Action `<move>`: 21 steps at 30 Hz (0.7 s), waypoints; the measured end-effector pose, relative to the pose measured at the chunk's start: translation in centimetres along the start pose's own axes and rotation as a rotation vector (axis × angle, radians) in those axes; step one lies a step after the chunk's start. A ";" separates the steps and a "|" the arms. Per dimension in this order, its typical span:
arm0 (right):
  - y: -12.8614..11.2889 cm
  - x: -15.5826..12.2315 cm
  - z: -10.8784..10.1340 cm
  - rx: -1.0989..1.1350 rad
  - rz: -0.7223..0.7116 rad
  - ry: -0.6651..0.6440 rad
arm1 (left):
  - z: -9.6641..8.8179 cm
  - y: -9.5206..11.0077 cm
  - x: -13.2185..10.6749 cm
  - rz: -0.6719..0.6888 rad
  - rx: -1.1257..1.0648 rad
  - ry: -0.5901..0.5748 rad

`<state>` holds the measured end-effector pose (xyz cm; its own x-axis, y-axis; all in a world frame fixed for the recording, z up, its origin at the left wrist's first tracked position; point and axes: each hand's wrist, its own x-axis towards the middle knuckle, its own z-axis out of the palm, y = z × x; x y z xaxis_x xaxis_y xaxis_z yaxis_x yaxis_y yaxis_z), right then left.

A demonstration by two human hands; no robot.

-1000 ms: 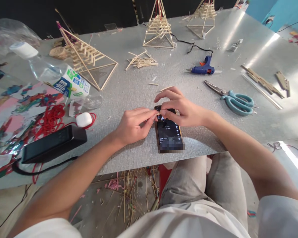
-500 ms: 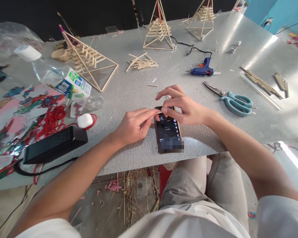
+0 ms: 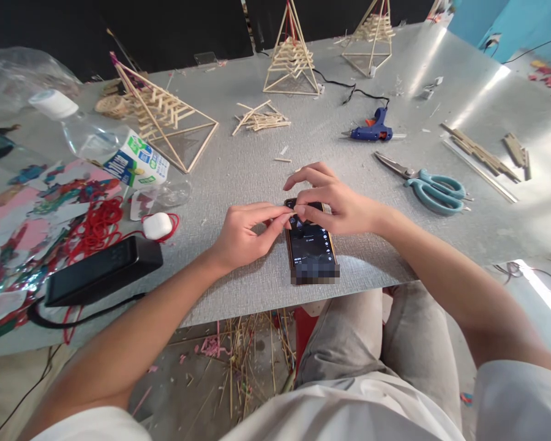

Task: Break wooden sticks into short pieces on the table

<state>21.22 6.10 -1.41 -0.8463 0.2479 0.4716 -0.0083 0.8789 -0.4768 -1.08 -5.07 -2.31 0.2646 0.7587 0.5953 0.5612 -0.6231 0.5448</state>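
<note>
My left hand (image 3: 250,236) is closed, its thumb and forefinger pinching one end of a short wooden stick (image 3: 294,212) that is mostly hidden by fingertips. From the other side my right hand (image 3: 333,202) pinches the same stick, with its other fingers raised and curved. Both hands meet just above the upper part of a phone (image 3: 310,248), which lies screen up with a dark picture on it. Beyond the hands a pile of wooden sticks (image 3: 262,117) lies loose, and a single short stick (image 3: 283,160) rests nearer.
Stick pyramids stand behind: one at left (image 3: 165,122), one in the middle (image 3: 290,61), one at right (image 3: 370,37). A blue glue gun (image 3: 374,130) and blue-handled scissors (image 3: 434,188) lie right. Leftward are a plastic bottle (image 3: 96,138), red cord (image 3: 96,223) and a black device (image 3: 103,272).
The left thumb has come up against the forefinger, and the fingertips of both hands have shifted slightly left over the phone. The view has moved a little.
</note>
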 end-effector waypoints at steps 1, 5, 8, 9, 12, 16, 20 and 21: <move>0.0 0.0 -0.1 0.000 0.000 0.000 | 0.0 0.1 0.0 -0.007 -0.017 -0.002; 0.1 0.0 -0.1 0.001 0.001 0.021 | 0.0 0.1 0.0 -0.041 -0.055 -0.010; 0.1 0.0 -0.1 0.013 0.012 0.046 | 0.0 -0.4 -0.1 0.017 0.001 0.000; 0.0 0.1 -0.1 0.024 0.025 0.049 | -0.1 -0.7 -0.2 0.078 0.060 0.016; -0.1 0.2 0.0 0.079 0.091 0.039 | -0.6 -1.6 -0.3 0.294 0.311 0.061; -0.4 0.3 0.3 0.094 0.137 0.049 | -1.5 -2.1 -0.3 0.383 0.492 0.048; -0.5 0.3 0.6 0.036 0.135 0.085 | -1.6 -1.9 -0.1 0.381 0.503 0.048; -0.5 0.2 0.6 0.022 0.130 0.093 | -1.5 -1.9 -0.1 0.375 0.501 0.046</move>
<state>20.67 5.42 -1.51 -0.7880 0.3962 0.4713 0.0852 0.8283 -0.5538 -3.37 -4.27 -2.49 0.4871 0.4902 0.7228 0.7394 -0.6719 -0.0426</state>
